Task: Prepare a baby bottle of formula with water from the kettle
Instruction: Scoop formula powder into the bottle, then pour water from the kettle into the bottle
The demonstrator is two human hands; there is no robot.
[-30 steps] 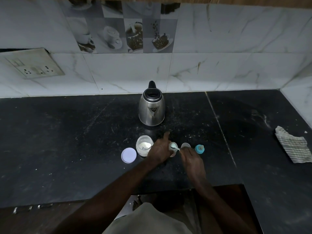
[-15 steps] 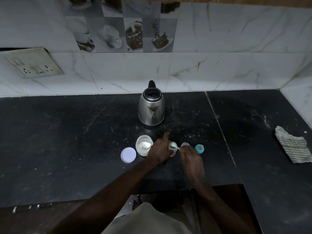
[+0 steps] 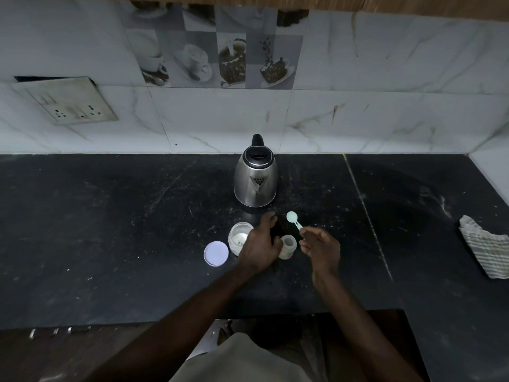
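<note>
A small open baby bottle [image 3: 287, 246] stands on the black counter, and my left hand [image 3: 261, 245] grips its left side. My right hand [image 3: 321, 248] holds a pale scoop [image 3: 293, 219] by its handle, lifted above and behind the bottle, bowl pointing toward the kettle. An open formula jar [image 3: 239, 239] with white powder inside stands just left of my left hand. Its round lid [image 3: 216, 253] lies flat to the left. The steel kettle [image 3: 255, 179] stands behind, spout facing me. My right hand hides the teal bottle cap.
A striped folded cloth [image 3: 484, 250] lies at the far right of the counter [image 3: 110, 230]. A socket plate [image 3: 68, 102] is on the tiled wall at the left. The counter's front edge runs below my forearms.
My right hand has lifted the scoop out of the bottle mouth and swung it up and back toward the kettle. My left hand stays on the bottle.
</note>
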